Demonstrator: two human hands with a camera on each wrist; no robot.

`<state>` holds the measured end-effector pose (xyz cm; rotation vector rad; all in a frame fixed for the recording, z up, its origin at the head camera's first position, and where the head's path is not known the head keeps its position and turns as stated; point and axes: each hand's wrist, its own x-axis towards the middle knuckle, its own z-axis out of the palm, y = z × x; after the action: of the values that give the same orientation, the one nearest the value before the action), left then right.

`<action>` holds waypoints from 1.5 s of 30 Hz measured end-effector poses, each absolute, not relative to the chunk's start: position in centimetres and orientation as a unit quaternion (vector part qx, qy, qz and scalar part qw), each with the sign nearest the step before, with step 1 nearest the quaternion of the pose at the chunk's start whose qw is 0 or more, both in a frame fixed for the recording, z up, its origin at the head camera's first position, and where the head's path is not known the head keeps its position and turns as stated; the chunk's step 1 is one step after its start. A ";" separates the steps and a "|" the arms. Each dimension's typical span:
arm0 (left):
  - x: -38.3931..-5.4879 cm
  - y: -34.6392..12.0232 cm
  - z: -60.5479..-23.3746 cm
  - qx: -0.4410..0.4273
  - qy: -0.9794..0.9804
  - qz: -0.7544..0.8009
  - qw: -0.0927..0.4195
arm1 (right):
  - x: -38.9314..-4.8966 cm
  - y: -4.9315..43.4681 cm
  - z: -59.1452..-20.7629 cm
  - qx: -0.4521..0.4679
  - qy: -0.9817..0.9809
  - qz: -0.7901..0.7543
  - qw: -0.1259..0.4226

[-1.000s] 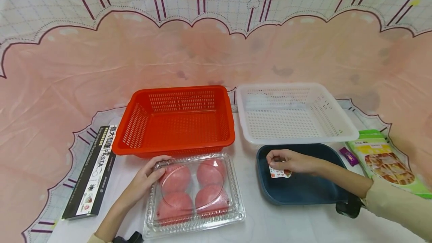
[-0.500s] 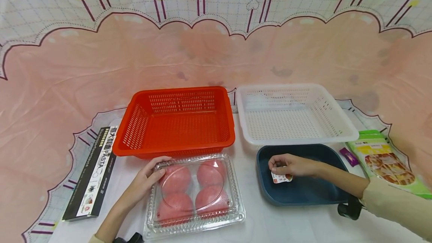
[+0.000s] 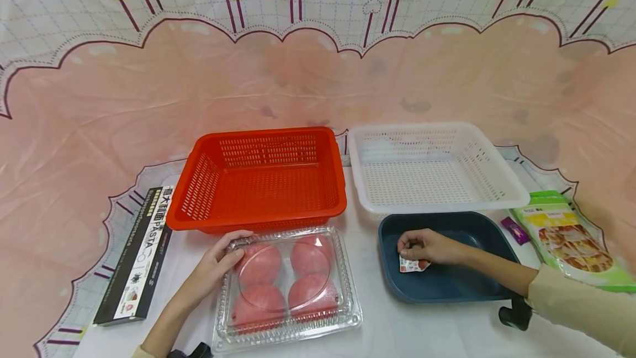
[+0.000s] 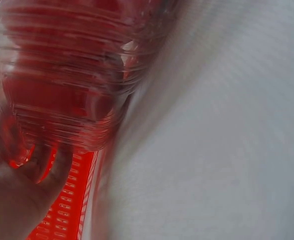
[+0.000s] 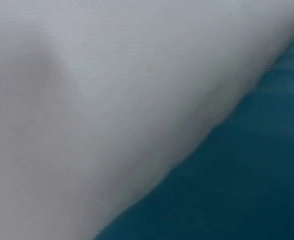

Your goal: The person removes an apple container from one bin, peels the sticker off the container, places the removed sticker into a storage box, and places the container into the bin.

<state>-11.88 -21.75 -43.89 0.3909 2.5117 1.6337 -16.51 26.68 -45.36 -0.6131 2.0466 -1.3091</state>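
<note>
My left hand (image 3: 211, 264) holds the far left corner of a clear plastic clamshell box (image 3: 348, 308), thumb on the lid and fingers at the back edge. Inside sit several round, pinkish-red fruits (image 3: 260, 261); their kind is unclear. In the left wrist view, fingers (image 4: 61, 167) bend against the ribbed end of the box. My right hand (image 3: 434, 247) pinches a small white packet (image 3: 412, 265) with red print, low over the dark blue tray (image 3: 447, 290). Whether the packet touches the tray floor, I cannot tell. Only white cloth and the blue tray (image 5: 246, 180) appear in the right wrist view.
An orange-red basket (image 3: 258, 224) stands behind the box, and a white basket (image 3: 442, 203) behind the tray. A black-and-white pasta box (image 3: 136, 258) lies at left. On the right are a small purple packet (image 3: 515, 231) and a green-yellow food bag (image 3: 571, 242).
My right hand has shifted slightly toward me and down with the white packet. The left hand and the clear box look the same.
</note>
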 end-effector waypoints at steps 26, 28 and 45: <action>-11.8 -21.5 -43.5 0.135 0.828 0.541 0.054 | -15.5 26.2 -45.8 -0.305 0.821 -0.427 0.226; -11.8 -21.5 -43.5 0.134 0.829 0.540 0.053 | -15.4 26.2 -45.7 -0.304 0.820 -0.426 0.231; -11.8 -21.7 -43.6 0.137 0.823 0.548 0.058 | -15.0 25.8 -45.5 -0.340 0.872 -0.332 0.120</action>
<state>-11.81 -21.66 -43.60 0.4141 2.4944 1.6609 -15.04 25.82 -45.45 -0.9939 2.5465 -0.9703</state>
